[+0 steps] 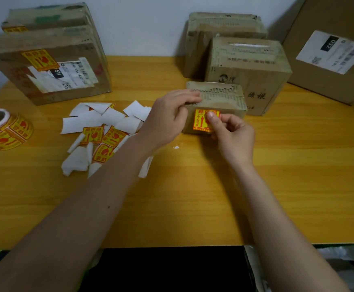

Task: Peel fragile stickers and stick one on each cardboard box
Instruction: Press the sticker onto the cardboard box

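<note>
A small cardboard box (224, 98) stands in the middle of the wooden table (193, 197). My left hand (169, 116) grips its top left corner and steadies it. A yellow and red fragile sticker (201, 121) lies on the box's front face. My right hand (233, 135) presses a fingertip on the sticker's upper right part, the other fingers curled. Two boxes at the back left (45, 68) each carry a fragile sticker (39, 60). A sticker roll (5, 129) lies at the left edge.
A heap of white backing papers and loose stickers (102, 131) lies left of my left hand. Behind the small box stand two more boxes (247, 68), and a large box with a white label (332, 49) at the back right.
</note>
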